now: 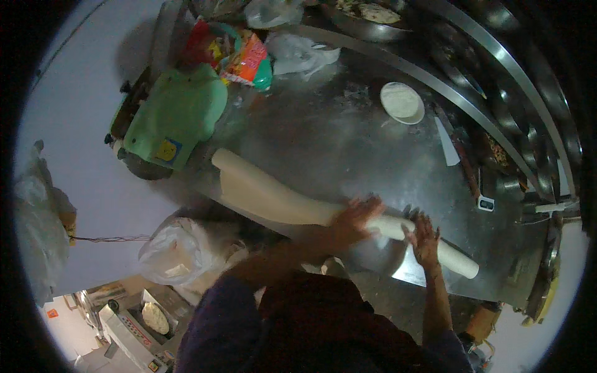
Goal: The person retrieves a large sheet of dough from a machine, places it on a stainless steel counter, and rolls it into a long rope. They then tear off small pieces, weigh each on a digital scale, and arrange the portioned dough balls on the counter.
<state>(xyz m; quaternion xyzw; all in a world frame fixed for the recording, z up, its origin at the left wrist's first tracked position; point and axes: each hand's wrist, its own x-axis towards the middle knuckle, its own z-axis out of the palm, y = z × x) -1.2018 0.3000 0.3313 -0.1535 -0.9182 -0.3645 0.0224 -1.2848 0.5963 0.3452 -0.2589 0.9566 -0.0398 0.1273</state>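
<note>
A long sheet of pale dough (280,200) lies along the near side of a stainless steel table (317,135). Its far left part is a wider flat flap with a rolled upper edge, while the right part is a narrow cylinder. My left hand (357,217), slightly blurred, rests across the middle of the dough with its fingers pointing right. Farther right, my right hand (424,240) lies on top of the narrow roll, fingers spread. Both palms touch the dough without wrapping around it. The roll's right end extends past my right hand.
A white bowl of flour-like powder (401,100) and a white triangular scraper (447,142) are beyond the dough. A light green machine (177,116) stands left, near colourful plastic packaging (247,58). Metal containers line a curved rail (419,72). A plastic-lined bin (172,252) is below left.
</note>
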